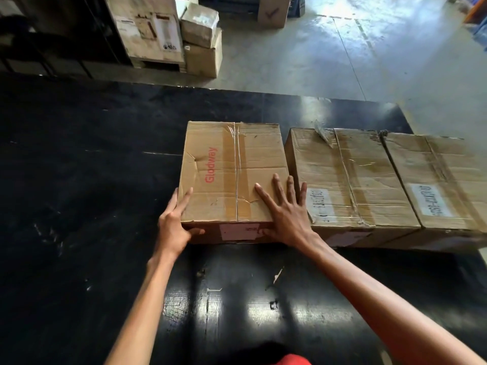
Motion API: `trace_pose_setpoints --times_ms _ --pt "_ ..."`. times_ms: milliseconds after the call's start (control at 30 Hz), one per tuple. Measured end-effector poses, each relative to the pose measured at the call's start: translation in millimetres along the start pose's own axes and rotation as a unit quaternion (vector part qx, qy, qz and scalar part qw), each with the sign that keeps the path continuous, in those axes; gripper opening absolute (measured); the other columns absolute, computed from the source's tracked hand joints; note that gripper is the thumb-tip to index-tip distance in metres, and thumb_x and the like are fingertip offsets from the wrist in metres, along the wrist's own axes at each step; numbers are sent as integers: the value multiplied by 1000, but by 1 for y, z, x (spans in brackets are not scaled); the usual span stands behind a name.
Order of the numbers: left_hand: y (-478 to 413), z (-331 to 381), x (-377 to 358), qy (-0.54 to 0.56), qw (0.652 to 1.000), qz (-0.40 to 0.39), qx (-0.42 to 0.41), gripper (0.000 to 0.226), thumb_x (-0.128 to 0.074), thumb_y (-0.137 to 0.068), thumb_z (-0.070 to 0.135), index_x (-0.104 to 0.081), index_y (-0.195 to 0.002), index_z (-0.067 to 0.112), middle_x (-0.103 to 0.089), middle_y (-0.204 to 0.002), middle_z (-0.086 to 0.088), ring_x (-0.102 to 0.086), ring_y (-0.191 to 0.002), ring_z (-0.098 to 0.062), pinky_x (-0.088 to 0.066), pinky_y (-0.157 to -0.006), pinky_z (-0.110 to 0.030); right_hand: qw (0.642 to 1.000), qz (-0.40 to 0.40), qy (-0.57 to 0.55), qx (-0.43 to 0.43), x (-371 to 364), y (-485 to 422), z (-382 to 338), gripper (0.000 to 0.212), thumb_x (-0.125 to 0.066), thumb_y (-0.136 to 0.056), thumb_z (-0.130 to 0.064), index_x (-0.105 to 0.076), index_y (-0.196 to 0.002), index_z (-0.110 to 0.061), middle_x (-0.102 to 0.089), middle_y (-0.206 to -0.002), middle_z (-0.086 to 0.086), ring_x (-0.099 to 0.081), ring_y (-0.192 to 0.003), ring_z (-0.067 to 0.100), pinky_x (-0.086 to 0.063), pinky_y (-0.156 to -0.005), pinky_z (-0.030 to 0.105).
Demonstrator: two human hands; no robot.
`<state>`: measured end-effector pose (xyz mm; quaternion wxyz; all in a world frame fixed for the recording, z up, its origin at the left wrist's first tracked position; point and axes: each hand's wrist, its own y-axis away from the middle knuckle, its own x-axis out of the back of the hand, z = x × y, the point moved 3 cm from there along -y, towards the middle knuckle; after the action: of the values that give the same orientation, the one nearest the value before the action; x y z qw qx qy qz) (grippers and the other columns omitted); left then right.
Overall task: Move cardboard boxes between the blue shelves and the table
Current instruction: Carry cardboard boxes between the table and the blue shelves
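Your left forearm point(137, 306) and right forearm point(382, 299) reached out across the near edge of the table point(79, 167), a black, scuffed top. Both hands were on the Glodway box point(232, 175), which lay flat near the table's middle, taped shut and creased.

Your left hand point(172, 227) gripped its near left corner, fingers laid along the left side and thumb bent round onto the front face. Your right hand point(287, 219) lay flat on the top by the right edge, fingers straight and spread, grasping nothing; its thumb dipped over the front edge.

Just beside it to the right, across a thin gap, sat a second box point(350, 180). A third box point(442, 180) touched that one and ran to the table's right edge. So three boxes stood in a row on the table.

Whether you were setting this one down or about to lift it, I could not tell. No blue shelves showed plainly, so what was left on them was unknown. More cartons point(158, 30) stood on the floor beyond the far edge; whether they belonged to the job I could not say.
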<state>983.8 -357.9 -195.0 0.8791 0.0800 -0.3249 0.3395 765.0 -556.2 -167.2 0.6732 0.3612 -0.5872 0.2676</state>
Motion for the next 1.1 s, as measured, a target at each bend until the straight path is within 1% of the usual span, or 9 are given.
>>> trace_pose_setpoints --times_ms 167,267,400,567,667,800,867,933,1100 --pt "-3 -4 6 25 999 -18 -12 121 -101 -44 7 -48 -152 17 -30 -165 -10 -37 -148 -21 -20 -122 -18 1000 3 -12 7 -6 6 1 125 -70 -84 -67 27 -159 -42 29 -168 18 26 -151 54 12 -120 71" --pt "-3 -2 5 18 999 -23 -15 122 -101 -43 8 -48 -152 18 -30 -164 -5 -38 -147 -19 -20 -121 -17 1000 7 -12 2 -10 11 3 123 -69 -84 -69 25 -159 -43 28 -169 17 25 -152 52 15 -120 71" --pt "-2 3 2 0 1000 -21 -9 123 -101 -44 6 -46 -154 18 -31 -164 -5 -37 -148 -20 -16 -118 -7 1000 10 -12 9 -9 12 12 122 -66 -83 -75 27 -156 -48 25 -170 14 22 -154 49 16 -119 71" --pt "-2 16 -5 -14 999 -27 13 123 -99 -49 9 -41 -156 20 -28 -166 -15 -30 -151 -23 -16 -120 -17 1000 -2 -15 1 -6 11 22 120 -68 -82 -74 23 -157 -50 30 -168 13 27 -152 46 13 -118 72" --pt "-6 20 -7 -29 998 -39 26 124 -99 -51 8 -37 -158 22 -24 -168 -14 -30 -151 -22 -15 -119 -16 999 -9 -34 -16 -6 15 25 119 -69 -83 -70 22 -157 -51 30 -169 12 26 -153 46 7 -120 71" --pt "-4 27 -6 -70 995 -57 47 124 -97 -61 8 -28 -162 29 -18 -170 -12 -27 -154 -27 -22 -123 -29 999 0 -48 -25 -7 27 22 112 -66 -88 -66 16 -162 -46 26 -170 14 23 -155 45 2 -124 70" --pt "2 35 -5 -119 989 -57 62 119 -94 -70 12 -22 -163 32 -17 -170 -15 -24 -155 -32 -30 -123 -41 998 -5 -50 -25 -5 33 21 111 -66 -90 -63 15 -163 -42 26 -170 14 23 -155 45 1 -125 68" --pt "14 45 -6 -151 985 -40 72 111 -90 -77 16 -22 -164 29 -15 -170 -18 -19 -156 -35 -32 -123 -48 998 -15 -60 -23 -3 39 18 110 -66 -91 -62 14 -164 -39 26 -170 15 23 -155 45 3 -125 66" --pt "78 63 -9 -161 983 13 88 96 -81 -87 28 -24 -163 21 -11 -171 -18 -19 -156 -36 -21 -126 -47 998 14 -57 36 -1 68 -12 103 -53 -95 -67 8 -167 -24 24 -169 18 28 -155 36 10 -127 57"
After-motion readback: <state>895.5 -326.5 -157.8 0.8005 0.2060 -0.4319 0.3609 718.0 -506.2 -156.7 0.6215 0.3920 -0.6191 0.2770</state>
